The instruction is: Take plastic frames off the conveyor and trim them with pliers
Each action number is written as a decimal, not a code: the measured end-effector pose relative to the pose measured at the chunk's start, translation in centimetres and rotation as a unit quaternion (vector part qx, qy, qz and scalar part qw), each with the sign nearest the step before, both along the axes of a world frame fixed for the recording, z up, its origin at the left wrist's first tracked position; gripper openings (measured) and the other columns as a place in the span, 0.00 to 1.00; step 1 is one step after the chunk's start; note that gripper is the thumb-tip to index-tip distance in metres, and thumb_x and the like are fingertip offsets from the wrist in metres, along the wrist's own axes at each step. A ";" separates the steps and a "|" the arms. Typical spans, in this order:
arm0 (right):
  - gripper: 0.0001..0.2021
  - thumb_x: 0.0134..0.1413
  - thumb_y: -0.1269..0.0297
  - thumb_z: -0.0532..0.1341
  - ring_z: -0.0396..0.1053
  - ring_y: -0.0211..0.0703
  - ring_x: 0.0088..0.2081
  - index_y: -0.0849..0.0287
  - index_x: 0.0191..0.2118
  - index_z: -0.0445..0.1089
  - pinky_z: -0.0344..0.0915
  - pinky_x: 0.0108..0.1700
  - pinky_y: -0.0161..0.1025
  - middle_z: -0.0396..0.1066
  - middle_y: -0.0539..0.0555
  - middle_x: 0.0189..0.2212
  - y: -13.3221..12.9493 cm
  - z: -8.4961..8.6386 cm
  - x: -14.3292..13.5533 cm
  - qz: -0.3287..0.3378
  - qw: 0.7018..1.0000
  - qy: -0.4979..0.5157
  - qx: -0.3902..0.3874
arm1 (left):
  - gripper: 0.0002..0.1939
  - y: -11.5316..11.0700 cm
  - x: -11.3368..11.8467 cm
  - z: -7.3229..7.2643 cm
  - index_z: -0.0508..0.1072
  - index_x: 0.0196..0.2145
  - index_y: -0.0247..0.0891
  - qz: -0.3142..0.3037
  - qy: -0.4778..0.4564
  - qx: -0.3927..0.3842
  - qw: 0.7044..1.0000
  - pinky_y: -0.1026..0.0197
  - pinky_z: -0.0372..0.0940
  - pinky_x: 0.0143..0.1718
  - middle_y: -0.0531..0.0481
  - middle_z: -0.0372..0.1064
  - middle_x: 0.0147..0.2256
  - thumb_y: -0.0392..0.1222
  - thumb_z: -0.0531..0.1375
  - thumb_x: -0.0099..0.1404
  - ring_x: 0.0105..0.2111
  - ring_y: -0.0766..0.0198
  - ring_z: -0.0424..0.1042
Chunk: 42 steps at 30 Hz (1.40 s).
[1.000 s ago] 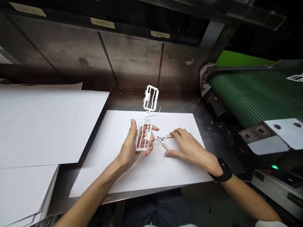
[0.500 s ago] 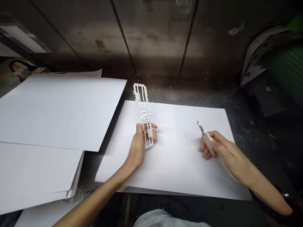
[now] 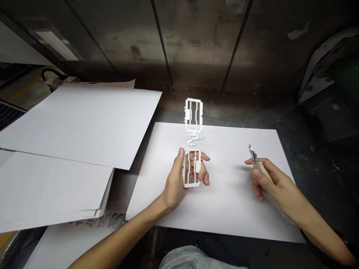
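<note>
- Holding frame [image 3: 198, 166] in half-curled left hand [image 3: 174, 185], above white sheet [image 3: 224, 209] on counter [image 3: 232, 112].
- Gripping pliers [image 3: 255, 159] in nearly closed right hand [image 3: 276, 183], over sheet's right side, well apart from frame.

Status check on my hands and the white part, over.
Left hand holding white twin-frame part. Right hand holding cutters, apart from it. White sheet below; no obstruction seen between hands.

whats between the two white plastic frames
In the head view, a curvy white strip joins the upper frame to the lower frame in the left hand.
</note>
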State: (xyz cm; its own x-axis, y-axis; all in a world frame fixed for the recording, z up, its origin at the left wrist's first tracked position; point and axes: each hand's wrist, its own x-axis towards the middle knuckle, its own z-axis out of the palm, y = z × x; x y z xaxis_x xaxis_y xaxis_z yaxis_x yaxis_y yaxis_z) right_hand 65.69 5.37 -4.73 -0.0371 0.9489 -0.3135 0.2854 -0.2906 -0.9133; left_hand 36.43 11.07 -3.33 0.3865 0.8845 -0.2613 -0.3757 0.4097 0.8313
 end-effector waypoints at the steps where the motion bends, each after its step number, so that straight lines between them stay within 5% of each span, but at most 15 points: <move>1: 0.20 0.81 0.38 0.63 0.67 0.48 0.30 0.50 0.55 0.71 0.69 0.34 0.42 0.66 0.49 0.28 0.4 0.9 -0.4 -0.001 0.999 -0.008 0.038 | 0.40 0.5 0.1 0.6 0.77 0.49 0.34 -0.023 -0.024 -0.001 0.999 0.57 0.67 0.40 0.52 0.63 0.26 0.73 0.43 0.82 0.28 0.57 0.72; 5: 0.21 0.80 0.44 0.65 0.65 0.49 0.34 0.53 0.37 0.69 0.65 0.35 0.42 0.66 0.53 0.31 2.5 5.1 -1.7 -0.029 0.980 -0.060 0.189 | 0.41 2.8 1.0 3.0 0.78 0.53 0.32 -0.070 -0.072 0.006 0.995 0.57 0.69 0.38 0.52 0.63 0.25 0.72 0.43 0.83 0.26 0.57 0.73; 8: 0.21 0.80 0.46 0.65 0.60 0.48 0.33 0.53 0.36 0.67 0.59 0.34 0.42 0.61 0.52 0.32 4.4 6.4 -1.9 -0.015 0.979 -0.045 0.200 | 0.38 4.3 1.7 3.8 0.79 0.52 0.33 -0.085 -0.096 -0.001 0.992 0.59 0.69 0.38 0.51 0.64 0.27 0.69 0.43 0.84 0.28 0.59 0.72; 13: 0.19 0.81 0.50 0.66 0.55 0.45 0.31 0.55 0.39 0.67 0.54 0.33 0.42 0.57 0.50 0.30 6.7 3.8 -2.3 -0.010 0.981 0.098 0.166 | 0.36 5.7 2.1 2.2 0.79 0.54 0.34 -0.108 -0.098 0.003 0.989 0.61 0.70 0.38 0.46 0.71 0.33 0.67 0.44 0.85 0.30 0.61 0.72; 18: 0.09 0.84 0.55 0.64 0.64 0.45 0.35 0.54 0.55 0.74 0.62 0.38 0.39 0.67 0.51 0.34 6.7 1.6 -3.5 -0.026 0.979 0.160 0.119 | 0.34 5.9 2.0 0.5 0.80 0.57 0.33 -0.151 -0.127 -0.067 0.978 0.59 0.73 0.40 0.41 0.75 0.42 0.65 0.48 0.85 0.33 0.59 0.75; 26: 0.06 0.84 0.59 0.62 0.68 0.48 0.39 0.54 0.53 0.74 0.67 0.45 0.41 0.70 0.53 0.36 6.6 1.9 -3.4 -0.007 0.973 0.209 0.097 | 0.31 6.2 2.2 0.7 0.82 0.57 0.32 -0.157 -0.140 -0.116 0.971 0.58 0.74 0.39 0.41 0.73 0.44 0.62 0.51 0.85 0.33 0.59 0.75; 32: 0.06 0.84 0.59 0.63 0.68 0.48 0.40 0.54 0.51 0.74 0.67 0.46 0.41 0.71 0.53 0.37 6.6 1.9 -3.4 0.005 0.972 0.215 0.089 | 0.37 6.1 2.0 0.4 0.81 0.58 0.30 -0.169 -0.153 -0.113 0.967 0.57 0.75 0.40 0.39 0.72 0.45 0.61 0.42 0.86 0.34 0.57 0.76; 42: 0.05 0.85 0.61 0.62 0.70 0.48 0.41 0.54 0.55 0.74 0.67 0.47 0.42 0.72 0.53 0.39 6.7 1.8 -3.5 -0.015 0.967 0.231 0.106 | 0.35 6.0 2.2 0.5 0.83 0.55 0.31 -0.181 -0.130 -0.091 0.971 0.60 0.73 0.38 0.42 0.72 0.41 0.64 0.48 0.85 0.32 0.60 0.75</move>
State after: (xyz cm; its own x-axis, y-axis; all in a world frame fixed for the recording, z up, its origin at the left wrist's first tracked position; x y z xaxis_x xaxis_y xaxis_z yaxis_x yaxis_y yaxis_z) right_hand 62.21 12.03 -2.91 -0.0983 0.9928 -0.0683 -0.1731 -0.0846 -0.9813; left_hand 38.62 17.07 -2.81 0.7369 0.6272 -0.2522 -0.3678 0.6850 0.6289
